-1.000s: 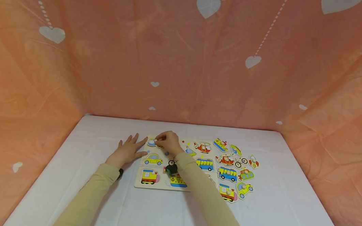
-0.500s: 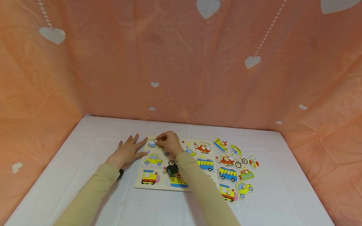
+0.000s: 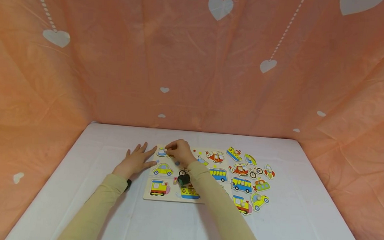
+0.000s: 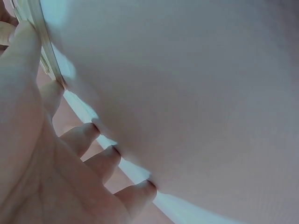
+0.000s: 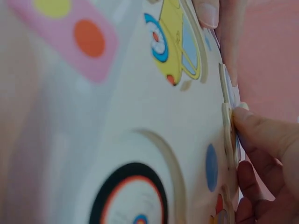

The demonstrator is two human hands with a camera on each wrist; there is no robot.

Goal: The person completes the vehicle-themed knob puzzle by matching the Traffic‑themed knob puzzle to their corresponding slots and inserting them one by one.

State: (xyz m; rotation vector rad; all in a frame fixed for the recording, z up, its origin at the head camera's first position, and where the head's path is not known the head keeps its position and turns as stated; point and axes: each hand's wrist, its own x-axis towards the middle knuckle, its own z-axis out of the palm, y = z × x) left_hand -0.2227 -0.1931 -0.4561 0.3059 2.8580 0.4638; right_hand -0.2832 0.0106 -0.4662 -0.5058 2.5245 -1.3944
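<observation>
My right hand [image 3: 179, 152] pinches the knob of a mostly hidden puzzle piece [image 3: 161, 153], with some blue on it, at the upper left corner of the wooden peg puzzle board [image 3: 173, 197]. In the right wrist view, thumb and fingers of the right hand [image 5: 273, 149] close on that piece [image 5: 227, 123], whose pale edge stands above the board face. Beside the board, my left hand [image 3: 134, 162] lies with fingers spread, thumb and index finger at its left edge. In the left wrist view the left hand's [image 4: 42, 135] other fingertips touch the white tabletop.
To the board's right lie several loose knobbed pieces, among them a ship [image 3: 234, 153], a helicopter [image 3: 239, 169], a bus [image 3: 241, 185], a train [image 3: 241, 205] and a car [image 3: 258, 201]. A dark device [image 3: 184, 178] at the right wrist overlaps the board. Orange cloth [image 3: 193, 98] walls the table.
</observation>
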